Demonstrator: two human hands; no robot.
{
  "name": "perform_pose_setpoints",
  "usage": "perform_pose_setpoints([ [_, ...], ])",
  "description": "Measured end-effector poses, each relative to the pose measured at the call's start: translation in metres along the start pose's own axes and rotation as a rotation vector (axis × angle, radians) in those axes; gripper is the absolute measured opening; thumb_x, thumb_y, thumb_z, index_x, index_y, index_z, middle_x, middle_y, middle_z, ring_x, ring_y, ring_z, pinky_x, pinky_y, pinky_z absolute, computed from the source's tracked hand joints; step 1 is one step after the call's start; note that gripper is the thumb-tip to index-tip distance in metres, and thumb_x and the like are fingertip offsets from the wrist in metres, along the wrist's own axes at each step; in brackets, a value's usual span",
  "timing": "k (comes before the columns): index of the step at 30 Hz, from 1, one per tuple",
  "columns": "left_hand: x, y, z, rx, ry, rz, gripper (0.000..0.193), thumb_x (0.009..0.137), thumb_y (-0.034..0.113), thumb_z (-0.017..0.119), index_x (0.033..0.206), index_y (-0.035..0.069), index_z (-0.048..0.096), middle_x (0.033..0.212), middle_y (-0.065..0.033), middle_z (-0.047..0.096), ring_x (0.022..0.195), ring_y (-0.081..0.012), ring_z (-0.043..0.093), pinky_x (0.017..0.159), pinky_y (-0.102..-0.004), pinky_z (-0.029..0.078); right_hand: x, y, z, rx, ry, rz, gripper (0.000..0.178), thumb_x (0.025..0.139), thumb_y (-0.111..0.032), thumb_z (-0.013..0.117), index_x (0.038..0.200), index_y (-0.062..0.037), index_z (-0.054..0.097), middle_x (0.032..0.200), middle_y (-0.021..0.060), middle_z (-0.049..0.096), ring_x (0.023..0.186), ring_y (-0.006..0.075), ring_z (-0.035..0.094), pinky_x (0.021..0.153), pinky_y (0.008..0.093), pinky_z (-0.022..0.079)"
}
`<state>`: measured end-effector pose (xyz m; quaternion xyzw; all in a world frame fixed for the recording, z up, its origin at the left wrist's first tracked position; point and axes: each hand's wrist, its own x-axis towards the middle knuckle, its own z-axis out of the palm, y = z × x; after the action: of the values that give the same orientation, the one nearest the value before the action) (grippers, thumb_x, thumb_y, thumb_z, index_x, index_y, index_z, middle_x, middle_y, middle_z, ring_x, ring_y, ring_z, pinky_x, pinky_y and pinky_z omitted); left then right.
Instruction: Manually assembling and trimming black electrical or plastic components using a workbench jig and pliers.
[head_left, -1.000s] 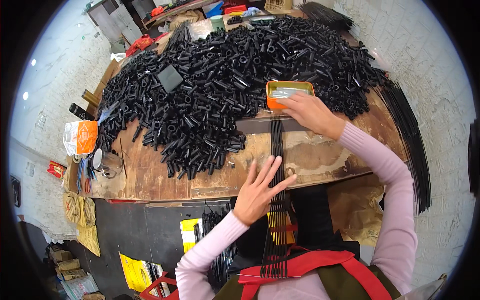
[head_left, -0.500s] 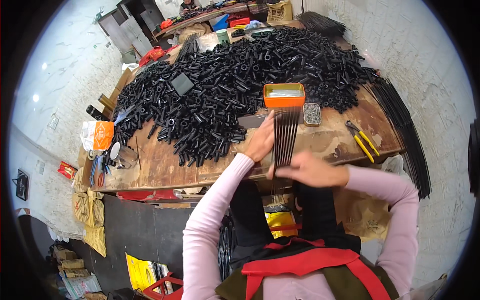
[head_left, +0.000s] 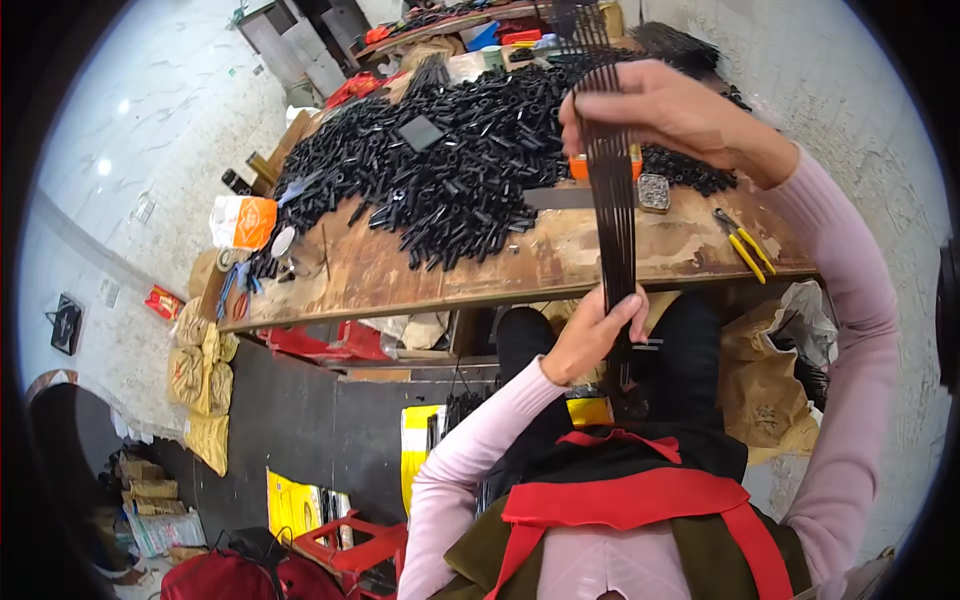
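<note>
The bundle of thin black rods [head_left: 612, 215], flat on the workbench [head_left: 500, 270] a second ago, now stands lifted above it. The right hand [head_left: 655, 110] pinches its top; the left hand [head_left: 590, 335] grips the bottom, below the bench edge. Black tubes [head_left: 450, 170] lie heaped behind.

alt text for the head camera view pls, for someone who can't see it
A person holds a bundle of thin black rods upright, the right hand gripping near its top and the left hand near its bottom. Behind it, a worn wooden workbench carries a big pile of short black tubes and yellow-handled pliers.
</note>
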<state>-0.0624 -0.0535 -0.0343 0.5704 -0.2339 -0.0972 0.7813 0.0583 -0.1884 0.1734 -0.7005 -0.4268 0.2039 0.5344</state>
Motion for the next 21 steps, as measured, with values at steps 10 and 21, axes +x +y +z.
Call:
perform_pose_setpoints([
  [10, 0.016, 0.042, -0.033, 1.302, 0.571, 0.521, 0.009, 0.092, 0.004, 0.054, 0.101, 0.003, 0.051, 0.078, -0.0136, 0.061, 0.067, -0.0328, 0.060, 0.058, -0.0408, 0.046, -0.054, 0.046, 0.074, -1.919, 0.246, -0.660, 0.038, 0.080, -0.013, 0.060, 0.115, 0.0015, 0.058, 0.107, 0.0133, 0.061, 0.107, 0.0269, 0.060, 0.102, 0.0399, 0.046],
  [21, 0.025, 0.071, -0.060, 2.007, 0.452, 0.505, 0.010, 0.083, 0.009, 0.057, 0.092, 0.008, 0.053, 0.087, -0.0077, 0.055, 0.090, -0.0249, 0.057, 0.087, -0.0390, 0.047, -0.007, 0.127, 0.064, -1.419, 0.334, -0.527, 0.015, 0.084, -0.014, 0.056, 0.096, -0.0050, 0.055, 0.073, 0.0092, 0.055, 0.070, 0.0263, 0.063, 0.063, 0.0399, 0.051],
])
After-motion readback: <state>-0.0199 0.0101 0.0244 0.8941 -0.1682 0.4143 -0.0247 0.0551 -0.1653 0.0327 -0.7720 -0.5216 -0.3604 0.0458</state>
